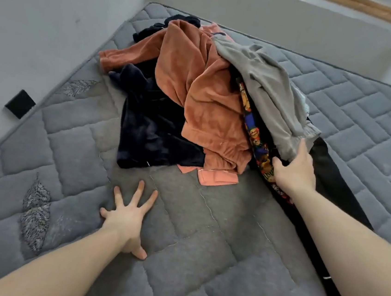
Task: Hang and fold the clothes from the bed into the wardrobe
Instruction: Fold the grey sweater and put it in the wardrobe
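A heap of clothes lies on the grey quilted mattress [204, 233]. In the heap are a rust-orange velvet garment [196, 80], a dark navy fleece garment [148, 128], a grey garment [268, 88] on the right, a black piece with a colourful cartoon print [255, 127] beneath it, and a long black garment [330, 186] trailing toward me. My left hand [129, 218] presses flat on the bare mattress with fingers spread, short of the heap. My right hand [296, 170] grips the lower edge of the grey garment, thumb under it against the printed piece.
A white wall runs along the bed's left side, with a small black box [20, 104] fixed to it. Behind the bed's far edge stands a low white ledge [299, 26]. The wardrobe is out of view.
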